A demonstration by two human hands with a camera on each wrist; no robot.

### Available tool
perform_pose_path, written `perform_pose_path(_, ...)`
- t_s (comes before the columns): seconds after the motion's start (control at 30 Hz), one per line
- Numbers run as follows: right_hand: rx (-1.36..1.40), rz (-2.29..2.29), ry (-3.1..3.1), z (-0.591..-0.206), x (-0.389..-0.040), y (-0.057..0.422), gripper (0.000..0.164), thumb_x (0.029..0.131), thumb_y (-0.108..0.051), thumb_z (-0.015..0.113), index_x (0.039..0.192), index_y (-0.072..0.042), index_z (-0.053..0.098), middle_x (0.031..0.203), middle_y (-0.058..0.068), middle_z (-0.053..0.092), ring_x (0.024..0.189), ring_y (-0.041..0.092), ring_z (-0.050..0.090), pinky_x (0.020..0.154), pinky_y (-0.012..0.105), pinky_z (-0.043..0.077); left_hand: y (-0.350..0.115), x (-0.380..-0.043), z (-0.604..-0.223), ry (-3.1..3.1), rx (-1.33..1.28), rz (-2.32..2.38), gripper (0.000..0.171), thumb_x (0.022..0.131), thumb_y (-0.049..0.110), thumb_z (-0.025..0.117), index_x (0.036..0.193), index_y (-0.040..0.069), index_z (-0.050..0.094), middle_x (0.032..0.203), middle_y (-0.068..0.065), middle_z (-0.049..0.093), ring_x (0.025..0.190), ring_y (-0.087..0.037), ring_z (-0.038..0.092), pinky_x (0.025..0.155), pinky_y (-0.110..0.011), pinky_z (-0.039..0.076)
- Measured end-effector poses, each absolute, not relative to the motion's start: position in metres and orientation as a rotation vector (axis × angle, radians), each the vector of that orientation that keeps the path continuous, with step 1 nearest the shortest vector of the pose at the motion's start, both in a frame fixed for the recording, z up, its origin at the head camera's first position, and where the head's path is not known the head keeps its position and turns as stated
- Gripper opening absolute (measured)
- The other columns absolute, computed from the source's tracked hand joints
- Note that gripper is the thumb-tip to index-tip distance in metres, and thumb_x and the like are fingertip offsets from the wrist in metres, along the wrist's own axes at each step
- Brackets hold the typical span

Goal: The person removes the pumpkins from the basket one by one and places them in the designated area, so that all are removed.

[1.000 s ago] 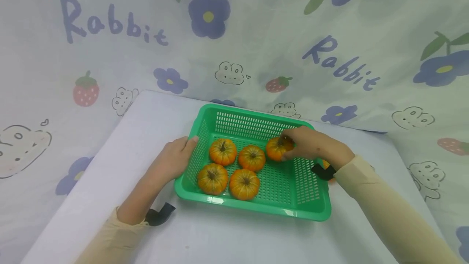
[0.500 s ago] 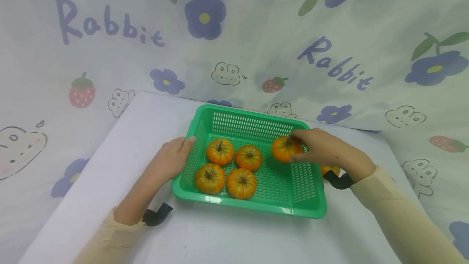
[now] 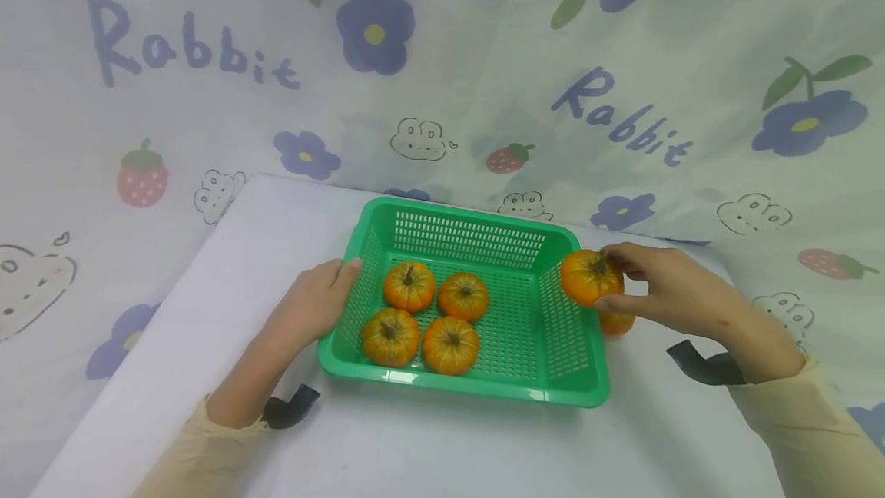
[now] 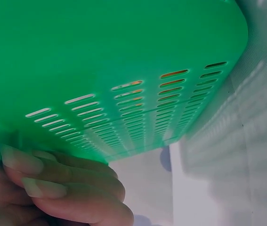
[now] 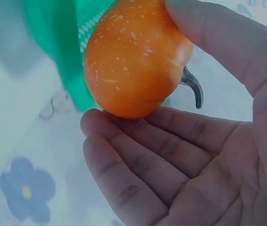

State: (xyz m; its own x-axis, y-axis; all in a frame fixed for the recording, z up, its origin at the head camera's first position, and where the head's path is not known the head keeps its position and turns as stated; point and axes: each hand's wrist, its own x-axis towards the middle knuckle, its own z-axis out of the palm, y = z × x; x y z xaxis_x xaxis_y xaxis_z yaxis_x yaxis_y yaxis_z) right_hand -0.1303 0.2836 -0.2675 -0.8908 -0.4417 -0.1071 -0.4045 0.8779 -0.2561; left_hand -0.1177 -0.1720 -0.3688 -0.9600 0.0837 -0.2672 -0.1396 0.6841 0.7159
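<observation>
A green plastic basket [image 3: 465,390] stands on the table with several small orange pumpkins [image 3: 451,345] grouped in its left half. My left hand [image 3: 314,302] grips the basket's left rim, thumb on top. In the left wrist view, the curled fingers [image 4: 72,188] lie against the outside of the rim. My right hand [image 3: 674,290] pinches one pumpkin [image 3: 586,278] between thumb and fingers, raised over the basket's right rim. Its dark curved stem [image 5: 193,87] points toward the palm in the right wrist view. Another pumpkin [image 3: 615,323] sits outside the basket on the right, partly hidden.
A white cloth covers the table [image 3: 415,452]. Behind it hangs a pale curtain [image 3: 470,44] printed with rabbits, flowers and strawberries. Each wrist carries a black curved mount [image 3: 705,366].
My right hand has lifted the pumpkin from the basket's floor and carried it right to above the right rim. The left hand keeps its grip on the left rim.
</observation>
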Motion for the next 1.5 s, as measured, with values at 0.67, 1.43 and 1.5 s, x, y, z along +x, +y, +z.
perform_pose_path(0.67,-0.355,-0.408,3.013,-0.275,-0.118,0.367,0.073,0.092,-0.043,0.082,0.142,0.003,0.054,0.130,0.032,0.064,0.115,0.057,0.062,0.094,0.064,0.049,-0.171,-0.119,-0.370,2.628,-0.007,1.141,0.058,0.113,0.052,0.026,0.111,0.003,0.056,0.082,-0.011,0.061,0.069,-0.023,0.060,0.062,-0.035,0.053)
perform_pose_path(1.43,-0.144,-0.435,2.908,-0.329,-0.120,0.413,0.084,0.098,-0.050,0.072,0.146,0.013,0.044,0.139,0.041,0.052,0.120,0.060,0.057,0.092,0.070,0.050,-0.174,-0.121,-0.368,2.580,-0.013,1.117,0.060,0.113,0.054,0.026,0.116,0.002,0.057,0.085,-0.011,0.065,0.069,-0.023,0.063,0.060,-0.036,0.055)
perform_pose_path(1.5,-0.135,-0.425,2.906,-0.334,-0.120,0.416,0.083,0.098,-0.050,0.072,0.146,0.012,0.045,0.138,0.041,0.053,0.119,0.060,0.057,0.091,0.070,0.050,-0.174,-0.122,-0.367,2.588,-0.008,1.106,0.059,0.113,0.053,0.027,0.114,0.003,0.058,0.084,-0.011,0.064,0.068,-0.023,0.063,0.060,-0.036,0.054)
